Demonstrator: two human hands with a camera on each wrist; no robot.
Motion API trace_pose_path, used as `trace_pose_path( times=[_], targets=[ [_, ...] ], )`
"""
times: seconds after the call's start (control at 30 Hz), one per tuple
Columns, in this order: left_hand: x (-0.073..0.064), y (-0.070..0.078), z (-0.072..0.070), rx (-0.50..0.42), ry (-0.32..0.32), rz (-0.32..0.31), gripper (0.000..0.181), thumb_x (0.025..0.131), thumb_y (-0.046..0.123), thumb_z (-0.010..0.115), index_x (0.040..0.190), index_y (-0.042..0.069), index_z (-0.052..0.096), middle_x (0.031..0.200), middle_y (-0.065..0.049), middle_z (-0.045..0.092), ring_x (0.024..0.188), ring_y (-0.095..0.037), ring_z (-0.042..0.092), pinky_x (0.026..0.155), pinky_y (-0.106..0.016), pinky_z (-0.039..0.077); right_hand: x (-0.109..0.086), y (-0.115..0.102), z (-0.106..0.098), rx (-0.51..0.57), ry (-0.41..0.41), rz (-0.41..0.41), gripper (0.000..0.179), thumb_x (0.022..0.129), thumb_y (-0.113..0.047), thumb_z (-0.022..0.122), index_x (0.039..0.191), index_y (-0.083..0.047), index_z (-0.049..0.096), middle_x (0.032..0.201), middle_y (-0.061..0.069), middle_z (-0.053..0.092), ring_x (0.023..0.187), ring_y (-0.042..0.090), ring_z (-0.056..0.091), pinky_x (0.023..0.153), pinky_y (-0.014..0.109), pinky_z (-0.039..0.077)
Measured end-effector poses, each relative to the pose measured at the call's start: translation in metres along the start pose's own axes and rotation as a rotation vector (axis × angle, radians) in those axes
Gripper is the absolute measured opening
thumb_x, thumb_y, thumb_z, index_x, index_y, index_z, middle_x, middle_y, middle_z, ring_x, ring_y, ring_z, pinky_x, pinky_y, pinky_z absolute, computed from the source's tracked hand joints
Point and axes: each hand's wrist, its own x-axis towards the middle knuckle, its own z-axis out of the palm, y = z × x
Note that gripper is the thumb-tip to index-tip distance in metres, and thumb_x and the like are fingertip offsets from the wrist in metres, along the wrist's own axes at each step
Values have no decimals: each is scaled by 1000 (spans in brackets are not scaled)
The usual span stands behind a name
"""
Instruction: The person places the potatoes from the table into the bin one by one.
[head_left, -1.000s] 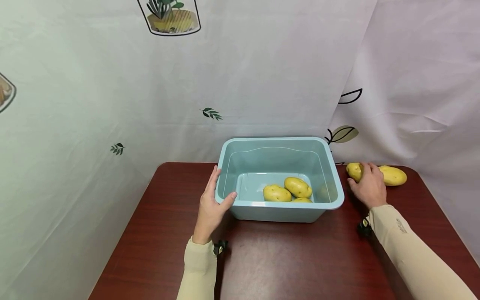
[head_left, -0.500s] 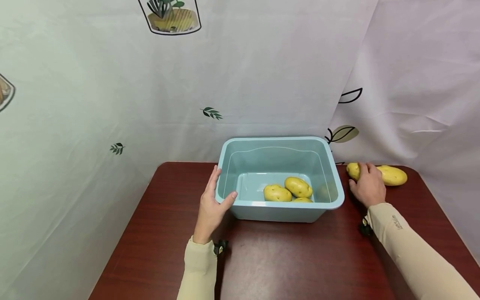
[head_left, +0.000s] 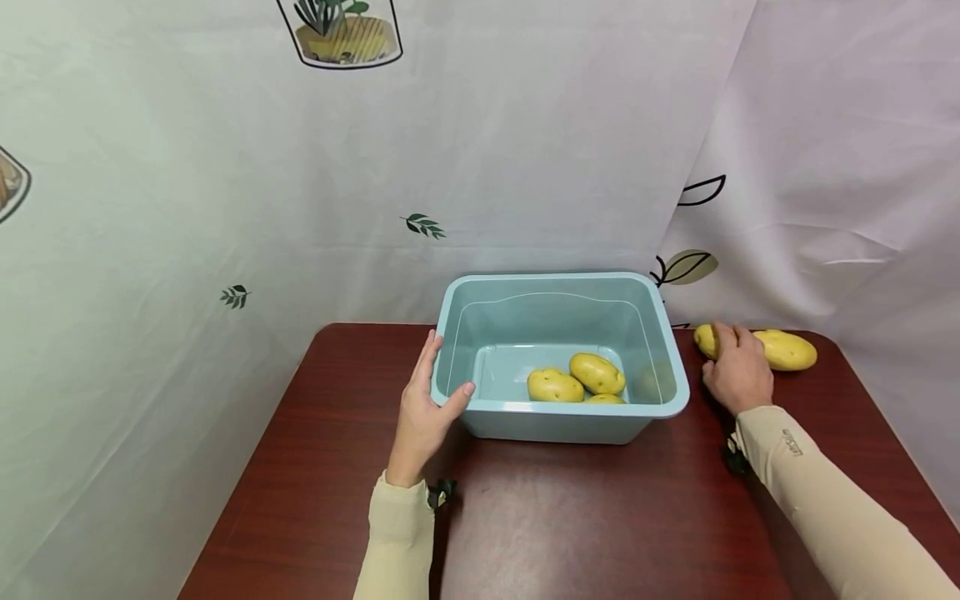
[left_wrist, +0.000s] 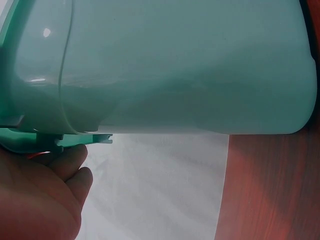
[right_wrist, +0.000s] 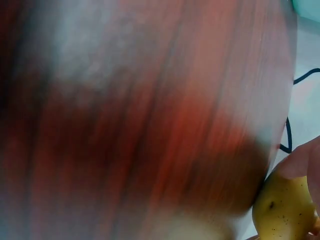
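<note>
A light-blue plastic basin point(head_left: 562, 423) stands near the back of the table. Inside it lie three yellow potatoes, one potato point(head_left: 555, 386) at the front and another potato point(head_left: 597, 374) behind it; the third is partly hidden by the front rim. My left hand point(head_left: 422, 423) rests on the basin's front left corner, fingers extended along the left side and thumb over the front rim. At the back right, my right hand point(head_left: 738, 371) grips a potato point(head_left: 706, 340), also seen as a speckled potato point(right_wrist: 282, 210) in the right wrist view. A further potato point(head_left: 785, 351) lies just right of that hand.
The dark red wooden table point(head_left: 570, 517) extends toward me and to both sides. A pale printed cloth point(head_left: 555, 150) hangs behind it. The basin's left wall point(left_wrist: 175, 70) fills much of the left wrist view.
My right hand and the potatoes beside it have shifted very slightly to the right. My left hand and the basin look unchanged.
</note>
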Motion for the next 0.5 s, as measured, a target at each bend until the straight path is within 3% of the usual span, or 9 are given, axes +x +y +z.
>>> trace_pose_path(
  times=[0.5],
  targets=[
    [0, -2, 1, -3, 7, 12, 74, 90, 9, 74, 151, -7, 37, 161, -14, 30, 148, -30, 30, 116, -51, 26, -1, 0, -4, -9, 17, -28, 61, 84, 0, 59, 143, 2, 42, 138, 37, 38, 124, 58, 36, 90, 75, 36]
  ],
)
